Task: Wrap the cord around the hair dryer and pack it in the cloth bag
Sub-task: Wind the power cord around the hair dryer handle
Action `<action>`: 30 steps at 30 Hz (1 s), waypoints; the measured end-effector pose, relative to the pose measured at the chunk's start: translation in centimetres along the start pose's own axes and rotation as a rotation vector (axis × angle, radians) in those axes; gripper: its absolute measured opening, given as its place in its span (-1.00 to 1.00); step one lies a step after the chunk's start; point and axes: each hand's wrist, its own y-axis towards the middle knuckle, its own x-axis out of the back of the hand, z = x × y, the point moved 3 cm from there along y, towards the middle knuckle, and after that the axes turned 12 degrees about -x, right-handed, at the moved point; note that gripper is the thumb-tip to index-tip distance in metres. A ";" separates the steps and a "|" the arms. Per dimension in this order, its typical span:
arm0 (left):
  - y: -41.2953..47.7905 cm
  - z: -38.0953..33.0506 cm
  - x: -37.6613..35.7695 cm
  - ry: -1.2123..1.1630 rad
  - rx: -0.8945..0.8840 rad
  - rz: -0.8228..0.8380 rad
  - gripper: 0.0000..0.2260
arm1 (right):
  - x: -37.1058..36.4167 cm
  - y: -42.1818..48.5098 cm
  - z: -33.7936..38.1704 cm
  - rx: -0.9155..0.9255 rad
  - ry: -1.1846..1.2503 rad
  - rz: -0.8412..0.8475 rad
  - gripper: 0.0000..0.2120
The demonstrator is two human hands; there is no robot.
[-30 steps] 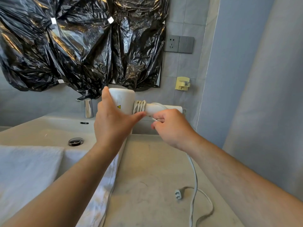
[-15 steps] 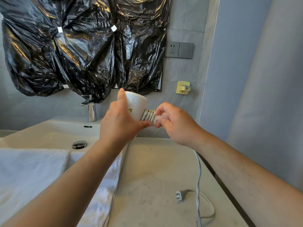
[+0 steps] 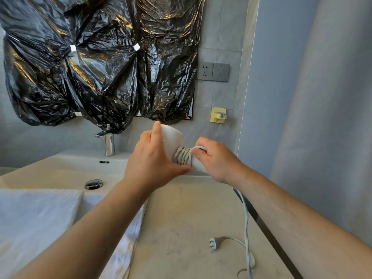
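I hold a white hair dryer (image 3: 173, 137) in the air above the counter. My left hand (image 3: 151, 164) grips its body, thumb up against the barrel. Several turns of the white cord (image 3: 184, 157) lie wound around the handle. My right hand (image 3: 215, 160) pinches the cord against the handle, most of which it hides. The loose cord (image 3: 246, 222) hangs down from under my right wrist to the counter, where its plug (image 3: 212, 243) lies. A white cloth (image 3: 124, 250) lies flat at the counter's left; I cannot tell whether it is the bag.
A white sink (image 3: 66, 170) with a chrome tap (image 3: 109, 144) and drain (image 3: 93, 184) sits at left, a white towel (image 3: 34, 222) in front of it. Black plastic (image 3: 100, 67) covers the mirror. A wall socket (image 3: 213, 71) and yellow hook (image 3: 218, 115) are behind. The counter's right edge (image 3: 267, 234) meets a grey wall.
The dryer has turned so its handle points down to the right, and my right hand has moved in over the handle. More cord is wound on; the loose loop has shifted right.
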 end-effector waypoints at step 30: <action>-0.3 -1.5 0.1 -0.101 -0.016 -0.075 0.21 | 1.3 -1.8 -0.7 -0.167 0.315 -0.059 -0.87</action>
